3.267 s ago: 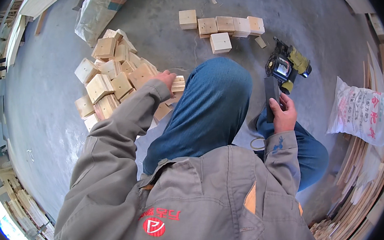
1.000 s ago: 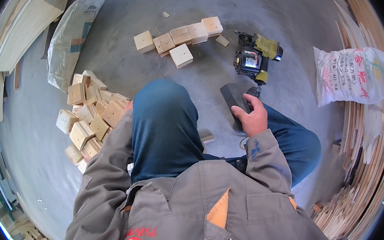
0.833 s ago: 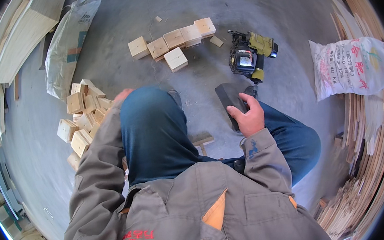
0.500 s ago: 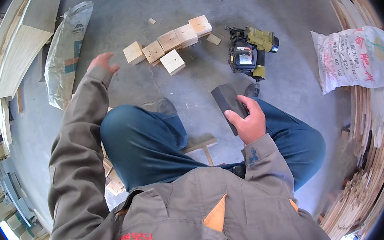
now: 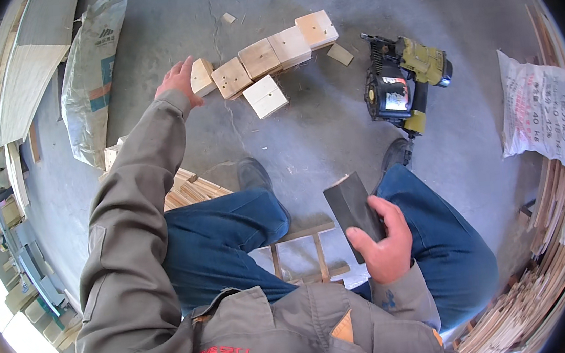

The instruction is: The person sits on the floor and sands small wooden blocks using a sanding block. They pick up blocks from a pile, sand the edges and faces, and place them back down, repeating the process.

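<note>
My left hand (image 5: pixel 180 82) reaches out to the leftmost wooden block (image 5: pixel 202 76) on the floor. Its fingers and thumb are spread around the near side of that block and hide part of it; contact is hard to judge. To the right, several more pale wooden blocks (image 5: pixel 259 58) run in a slanting row, and one block (image 5: pixel 265 96) sits in front of them. My right hand (image 5: pixel 386 238) grips a dark grey oblong block (image 5: pixel 353 207) above my right thigh, thumb on one side and fingers on the other.
An olive and black coil nail gun (image 5: pixel 406 79) lies right of the row, near a thin wood offcut (image 5: pixel 339 54). A low wooden frame (image 5: pixel 320 254) shows between my legs. Sacks (image 5: pixel 539 104) and stacked wood strips (image 5: pixel 548 246) line the right; boards (image 5: pixel 34 71) stand left.
My left hand has moved right and forward to the leftmost block. My right hand still holds the dark block, now lower in view. The whole view has shifted.
</note>
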`<move>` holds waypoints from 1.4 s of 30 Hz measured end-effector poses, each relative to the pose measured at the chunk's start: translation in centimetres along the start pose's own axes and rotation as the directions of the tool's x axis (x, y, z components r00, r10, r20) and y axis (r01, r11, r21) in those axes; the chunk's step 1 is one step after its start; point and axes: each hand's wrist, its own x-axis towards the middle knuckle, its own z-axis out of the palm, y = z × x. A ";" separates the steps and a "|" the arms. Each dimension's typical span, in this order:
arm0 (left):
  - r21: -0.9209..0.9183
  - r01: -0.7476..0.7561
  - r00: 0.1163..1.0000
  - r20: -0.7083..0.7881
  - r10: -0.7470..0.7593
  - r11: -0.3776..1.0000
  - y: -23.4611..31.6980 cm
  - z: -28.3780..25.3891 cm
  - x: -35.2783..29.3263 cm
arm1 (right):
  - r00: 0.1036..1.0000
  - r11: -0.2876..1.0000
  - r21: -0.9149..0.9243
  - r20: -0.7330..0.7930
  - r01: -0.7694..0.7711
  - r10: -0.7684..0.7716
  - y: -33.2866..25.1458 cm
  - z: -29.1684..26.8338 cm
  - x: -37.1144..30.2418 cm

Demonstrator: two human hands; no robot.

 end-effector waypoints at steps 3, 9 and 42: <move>0.019 0.035 0.999 0.017 -0.035 0.999 -1.2 2.5 2.6 | 0.998 0.997 0.053 0.033 -0.047 0.045 0.4 0.0 0.4; 0.014 0.072 0.997 0.017 -0.072 0.997 -1.9 6.0 6.0 | 0.978 0.973 0.130 0.109 -0.192 0.178 0.6 0.4 1.3; -0.883 -0.432 0.880 -0.368 0.300 0.183 5.3 -12.2 -19.9 | 0.945 0.953 -0.031 -0.131 0.300 -0.301 -1.2 -0.6 -4.4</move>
